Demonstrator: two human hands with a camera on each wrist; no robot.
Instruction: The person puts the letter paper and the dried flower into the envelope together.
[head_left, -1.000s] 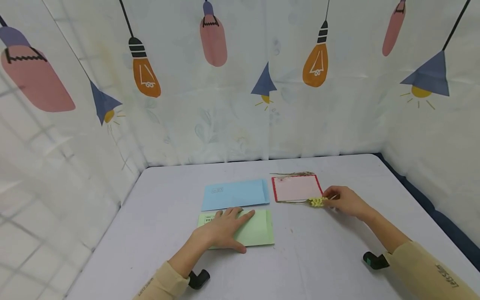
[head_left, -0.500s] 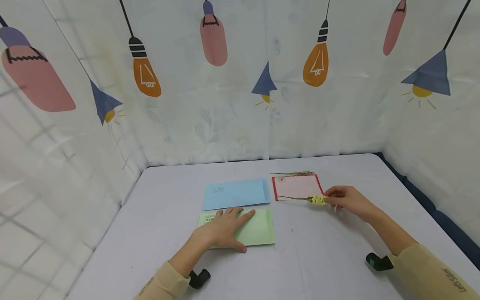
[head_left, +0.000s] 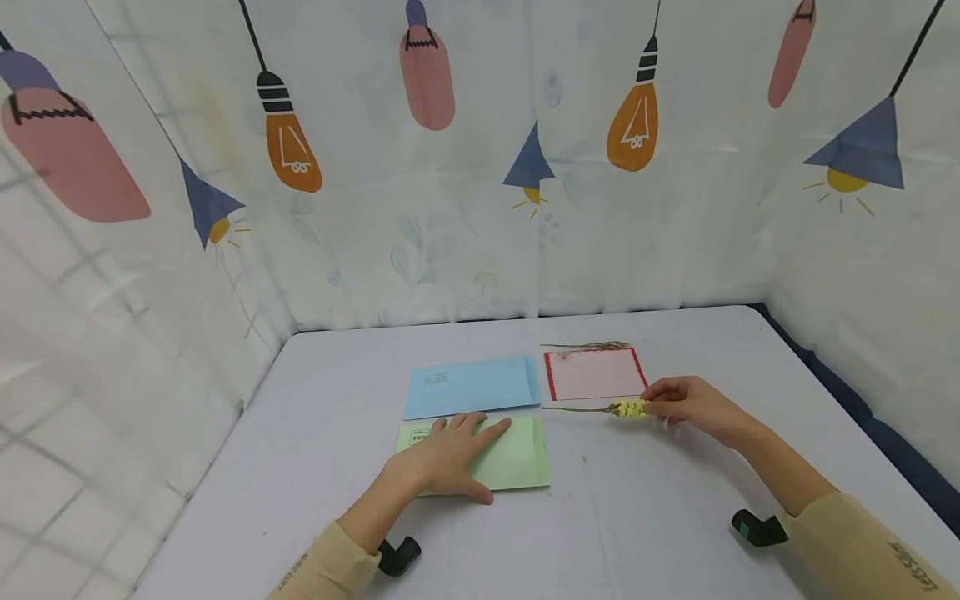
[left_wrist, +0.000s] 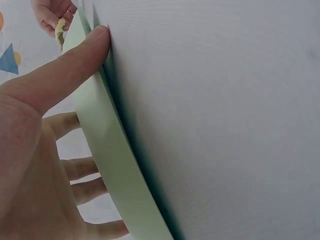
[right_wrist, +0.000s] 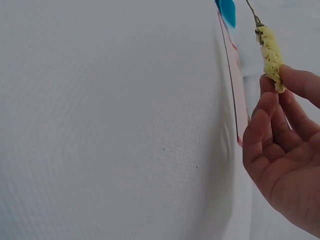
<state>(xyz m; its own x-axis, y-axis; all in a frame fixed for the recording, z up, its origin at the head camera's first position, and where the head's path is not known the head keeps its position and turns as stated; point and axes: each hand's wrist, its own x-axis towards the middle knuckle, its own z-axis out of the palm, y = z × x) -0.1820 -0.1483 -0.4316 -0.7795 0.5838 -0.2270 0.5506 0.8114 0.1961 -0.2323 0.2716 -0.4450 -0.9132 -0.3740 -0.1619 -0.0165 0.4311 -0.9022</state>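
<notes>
My right hand (head_left: 693,407) pinches the head of a yellow dried flower (head_left: 628,408) between thumb and fingers; its thin stem points left, along the near edge of a pink card with a red border (head_left: 592,374). In the right wrist view the flower (right_wrist: 270,55) sits at the fingertips. My left hand (head_left: 450,462) rests with spread, straight fingers on a light green envelope (head_left: 517,458), which has a small printed box partly covered by the fingers. The left wrist view has the thumb (left_wrist: 75,70) at the envelope's edge.
A blue envelope (head_left: 472,389) lies just beyond the green one. Another dried sprig (head_left: 592,346) lies along the card's far edge. A white cloth covers the table (head_left: 637,525), and a printed curtain (head_left: 465,233) hangs behind it.
The yellow flower lifted slightly over the card's near edge, then came back toward me, so its stem is now just in front of the card. The left hand has stayed put.
</notes>
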